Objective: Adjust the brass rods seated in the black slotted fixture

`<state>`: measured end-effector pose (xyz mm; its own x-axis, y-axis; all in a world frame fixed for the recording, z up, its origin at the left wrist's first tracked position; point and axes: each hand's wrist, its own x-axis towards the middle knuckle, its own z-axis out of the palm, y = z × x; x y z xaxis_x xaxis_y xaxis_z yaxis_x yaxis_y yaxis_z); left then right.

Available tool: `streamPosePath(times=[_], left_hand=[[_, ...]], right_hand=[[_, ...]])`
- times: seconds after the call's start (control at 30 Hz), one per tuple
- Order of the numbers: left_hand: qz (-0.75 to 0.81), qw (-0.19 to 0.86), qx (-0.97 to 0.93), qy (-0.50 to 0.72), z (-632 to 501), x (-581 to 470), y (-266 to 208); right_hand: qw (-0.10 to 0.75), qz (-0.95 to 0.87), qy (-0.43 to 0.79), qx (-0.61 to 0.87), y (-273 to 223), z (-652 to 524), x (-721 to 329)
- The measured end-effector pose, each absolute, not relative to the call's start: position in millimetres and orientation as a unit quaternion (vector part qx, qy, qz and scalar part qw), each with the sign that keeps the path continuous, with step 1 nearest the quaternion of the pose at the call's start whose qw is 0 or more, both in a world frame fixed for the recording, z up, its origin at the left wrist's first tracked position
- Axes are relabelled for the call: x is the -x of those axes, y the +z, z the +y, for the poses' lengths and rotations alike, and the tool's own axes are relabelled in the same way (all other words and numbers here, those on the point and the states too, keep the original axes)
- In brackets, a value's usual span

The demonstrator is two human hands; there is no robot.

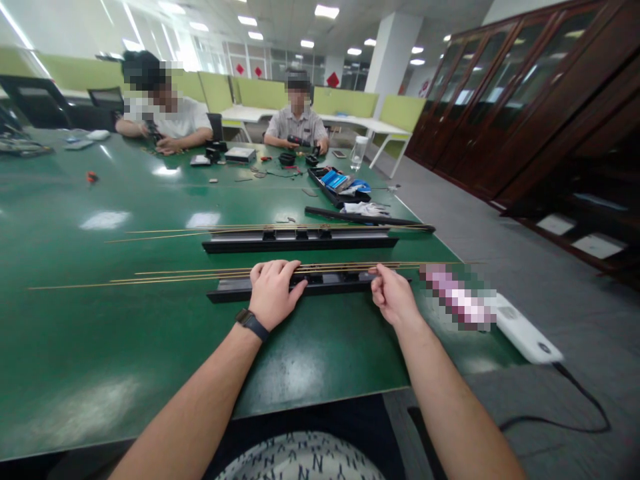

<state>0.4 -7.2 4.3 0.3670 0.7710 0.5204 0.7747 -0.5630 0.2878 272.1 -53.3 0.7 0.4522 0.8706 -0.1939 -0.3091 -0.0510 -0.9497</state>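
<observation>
A long black rail (pixel 330 287) with a grey channel lies across the table in front of me, several thin brass-coloured rods (pixel 180 275) running along it and sticking out far to the left. My left hand (pixel 274 290), with a dark watch on its wrist, is draped over the rail's left half, fingers over the far side and thumb apart on the near side. Near the rail's right end, my right hand (pixel 393 293) has curled fingers, with the forefinger and thumb pinched at the rods. Its palm side is partly hidden.
Behind lies a second black rail (pixel 300 245) with more rods, then a dark bar (pixel 370 219) and a black tray (pixel 340 193) of blue packets. A white power strip (pixel 525 330) sits at the right edge. Two people sit across the green table (pixel 150 360), handling tools.
</observation>
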Motion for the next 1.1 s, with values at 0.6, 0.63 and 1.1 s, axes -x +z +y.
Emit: streamPosePath(times=[0.6,0.63,1.1], left_hand=[[-0.471,0.002,0.824,-0.313,-6.2,-0.1,2.6],[-0.471,0.003,0.825,-0.313,-6.2,0.0,2.5],[-0.473,-0.003,0.824,-0.313,-6.0,0.1,1.6]], right_hand=[[0.623,-0.28,0.472,0.558,-0.9,-53.5,-270.9],[0.63,-0.267,0.469,0.558,-0.9,-53.2,-271.5],[0.641,-0.246,0.461,0.562,0.1,-52.8,-270.7]])
